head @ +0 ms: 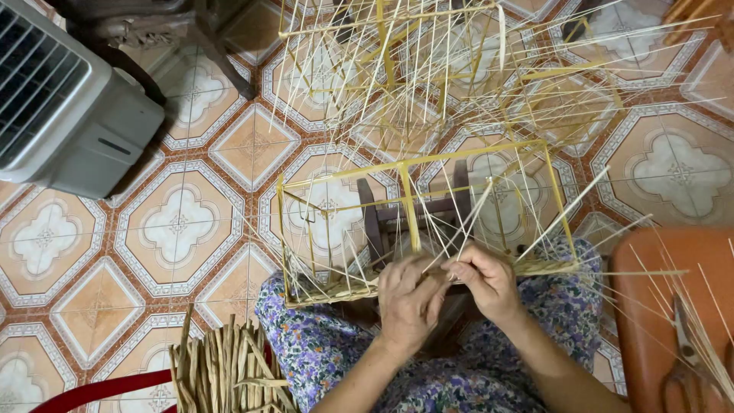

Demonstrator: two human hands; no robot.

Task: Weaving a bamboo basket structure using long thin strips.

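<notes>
A box-shaped bamboo frame (413, 164) rests on my lap, with many thin pale splints sticking up and outward from it. A low woven band (336, 289) runs along its near edge. My left hand (409, 302) and my right hand (485, 279) meet at the middle of that near edge, fingers pinched on thin bamboo splints (462, 229) where they enter the weave. Both hands are close together, almost touching. My knees in flowered cloth (313, 344) lie under the frame.
More splint frames (428, 69) stand behind. A grey fan unit (69, 107) sits far left on the patterned tile floor (180, 222). A bundle of flat strips (225, 371) lies at bottom left. An orange stool (665, 306) with scissors (688, 359) is at right.
</notes>
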